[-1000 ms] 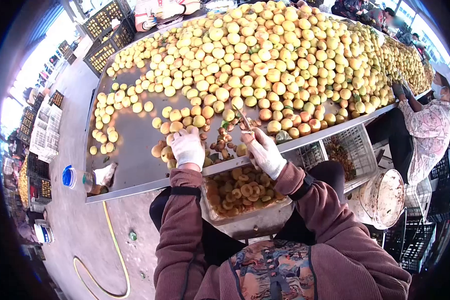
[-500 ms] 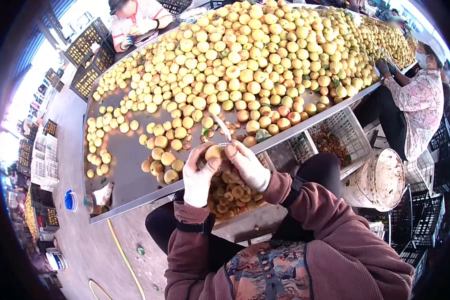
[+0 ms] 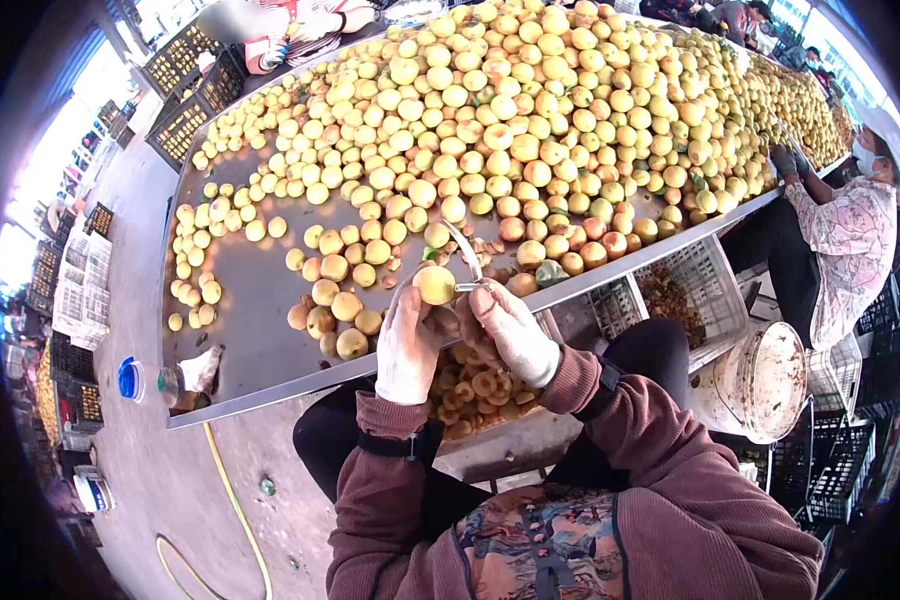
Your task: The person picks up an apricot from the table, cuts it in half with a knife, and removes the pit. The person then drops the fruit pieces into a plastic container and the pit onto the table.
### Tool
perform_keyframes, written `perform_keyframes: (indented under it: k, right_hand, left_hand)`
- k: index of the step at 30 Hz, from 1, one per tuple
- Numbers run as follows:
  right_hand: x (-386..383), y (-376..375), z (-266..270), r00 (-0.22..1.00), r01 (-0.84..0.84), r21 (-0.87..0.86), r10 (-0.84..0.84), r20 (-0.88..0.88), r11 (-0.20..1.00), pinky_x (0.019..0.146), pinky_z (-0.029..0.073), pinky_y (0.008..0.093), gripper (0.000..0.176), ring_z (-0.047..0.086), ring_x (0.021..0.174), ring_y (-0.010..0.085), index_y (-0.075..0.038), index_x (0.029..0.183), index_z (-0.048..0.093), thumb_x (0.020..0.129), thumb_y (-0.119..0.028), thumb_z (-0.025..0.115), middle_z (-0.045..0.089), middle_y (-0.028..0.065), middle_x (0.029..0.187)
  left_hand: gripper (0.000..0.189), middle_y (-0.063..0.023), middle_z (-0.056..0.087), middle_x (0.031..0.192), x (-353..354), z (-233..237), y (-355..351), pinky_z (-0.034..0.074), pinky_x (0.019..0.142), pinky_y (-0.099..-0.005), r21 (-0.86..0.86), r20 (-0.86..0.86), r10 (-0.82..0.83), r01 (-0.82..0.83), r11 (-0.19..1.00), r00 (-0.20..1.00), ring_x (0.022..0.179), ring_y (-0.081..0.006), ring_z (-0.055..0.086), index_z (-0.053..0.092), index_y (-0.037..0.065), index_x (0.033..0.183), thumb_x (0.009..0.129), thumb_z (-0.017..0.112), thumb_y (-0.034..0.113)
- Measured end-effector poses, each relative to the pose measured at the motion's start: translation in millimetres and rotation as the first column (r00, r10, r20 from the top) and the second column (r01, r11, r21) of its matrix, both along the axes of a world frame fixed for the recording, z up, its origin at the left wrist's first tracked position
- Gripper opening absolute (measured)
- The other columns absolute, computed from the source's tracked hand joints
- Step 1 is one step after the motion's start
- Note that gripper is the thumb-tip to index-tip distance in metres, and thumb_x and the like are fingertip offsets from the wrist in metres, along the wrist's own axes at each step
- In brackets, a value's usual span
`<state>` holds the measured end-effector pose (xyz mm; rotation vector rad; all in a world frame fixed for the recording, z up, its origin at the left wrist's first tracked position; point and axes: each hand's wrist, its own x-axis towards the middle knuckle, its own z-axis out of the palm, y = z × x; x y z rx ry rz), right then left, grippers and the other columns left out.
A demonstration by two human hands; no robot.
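Note:
Both of my hands wear pale gloves stained at the fingertips and meet above the table's front edge. My left hand [image 3: 407, 345] is closed around a yellow peach [image 3: 435, 284], whose skin side faces up. Closed beside it, my right hand [image 3: 515, 330] grips a small peeler [image 3: 467, 287] with its metal end against the fruit. A pale, curved strip [image 3: 462, 250] rises from the peeler over the table. Below my hands, cut peach pieces [image 3: 475, 395] fill a container at my knees.
A large heap of peaches [image 3: 530, 110] covers the metal table [image 3: 255, 290]. White crates [image 3: 715, 290] and a stained bucket [image 3: 770, 385] stand at right. One person [image 3: 840, 220] sits beyond them; another [image 3: 300, 25] works across the table. A hose [image 3: 235, 500] lies on the floor.
The peach has turned up and sits higher in my left fingers, more of it showing. My right hand has shifted slightly right with the peeler. The whole view has tilted a little.

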<state>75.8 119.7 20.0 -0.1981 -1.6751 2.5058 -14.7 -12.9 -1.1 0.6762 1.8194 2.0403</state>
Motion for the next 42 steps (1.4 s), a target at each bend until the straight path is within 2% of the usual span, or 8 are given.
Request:
perform_keyframes:
  k: [1,2,4,5,14,31,39,42]
  right_hand:
    - [1,2,0,0.999,-0.038,-0.039,0.039,0.028,0.999,0.056,0.036,0.0181,0.03,0.042,0.063,0.0022,-0.01,0.1,0.051,0.101,-0.039,0.05,0.049,-0.0056,0.077]
    - [2,1,3,0.999,-0.03,-0.042,0.031,0.03,0.999,0.056,0.036,0.0181,0.03,0.042,0.063,0.0022,-0.01,0.1,0.051,0.101,-0.039,0.05,0.049,-0.0056,0.077]
    - [3,-3,14,0.999,0.004,0.007,-0.004,0.039,1.0,0.055,0.036,0.0188,0.028,0.042,0.062,0.003,-0.01,0.097,0.051,0.101,-0.037,0.05,0.048,-0.0057,0.076]
    - [3,-3,11,0.998,0.007,-0.004,-0.006,0.061,1.0,0.054,0.035,0.0186,0.025,0.042,0.062,0.003,-0.01,0.095,0.051,0.101,-0.035,0.05,0.047,-0.0063,0.075]
    - [7,-5,-3,0.996,-0.037,-0.083,0.043,0.073,0.996,0.056,0.035,0.0176,0.024,0.041,0.064,0.0023,-0.009,0.098,0.052,0.101,-0.033,0.051,0.046,-0.0066,0.077]
    - [4,9,-11,0.996,0.073,-0.051,-0.075,-0.039,0.996,0.061,0.038,0.0204,0.029,0.042,0.069,0.0034,-0.006,0.099,0.053,0.102,-0.035,0.049,0.048,-0.0055,0.08]
    - [2,15,-19,0.988,0.141,0.26,-0.119,-0.1,0.955,0.071,0.044,0.0255,0.033,0.048,0.081,0.0089,-0.002,0.102,0.055,0.102,-0.035,0.049,0.053,-0.0006,0.086]
    - [2,14,-16,0.992,0.123,0.254,-0.109,-0.068,0.959,0.072,0.043,0.0264,0.034,0.047,0.081,0.0101,-0.002,0.1,0.054,0.102,-0.036,0.049,0.053,-0.0001,0.085]
  left_hand:
    - [0.044,-0.0081,0.061,0.109,8,16,-6,0.051,0.077,-0.0305,-0.186,-0.289,0.002,-0.058,0.981,0.957,0.087,-0.0183,0.061,0.051,0.002,0.126,0.098,0.055,0.036]
    - [0.044,-0.0081,0.061,0.109,7,11,-4,0.051,0.077,-0.0305,-0.19,-0.287,-0.007,-0.05,0.981,0.958,0.087,-0.0183,0.061,0.051,0.002,0.126,0.098,0.055,0.036]
    - [0.05,-0.0088,0.061,0.107,5,10,4,0.05,0.08,-0.0327,0.376,0.514,-0.214,0.006,0.927,0.831,0.091,-0.0191,0.06,0.054,0.005,0.122,0.099,0.048,0.049]
    - [0.055,-0.0076,0.061,0.107,10,12,5,0.047,0.086,-0.0364,0.416,0.585,-0.228,-0.046,0.908,0.779,0.095,-0.0192,0.059,0.056,0.006,0.119,0.098,0.042,0.055]
    - [0.049,-0.0091,0.054,0.13,9,-11,10,0.04,0.102,-0.0387,0.685,0.384,-0.449,0.076,0.724,0.807,0.119,-0.0231,0.051,0.044,0.007,0.138,0.102,0.041,0.04]
    - [0.056,-0.0085,0.053,0.129,29,5,25,0.041,0.1,-0.0363,0.464,0.383,-0.228,0.026,0.885,0.895,0.121,-0.0221,0.05,0.042,0.004,0.138,0.098,0.052,0.042]
    - [0.06,-0.0087,0.056,0.121,22,13,10,0.044,0.096,-0.0315,-0.06,0.028,-0.135,0.136,0.989,0.99,0.111,-0.0184,0.054,0.045,0.003,0.134,0.096,0.054,0.048]
    - [0.059,-0.0077,0.057,0.118,16,4,6,0.044,0.094,-0.0298,-0.061,-0.029,-0.108,0.106,0.992,0.994,0.109,-0.017,0.055,0.047,0.001,0.132,0.097,0.053,0.048]
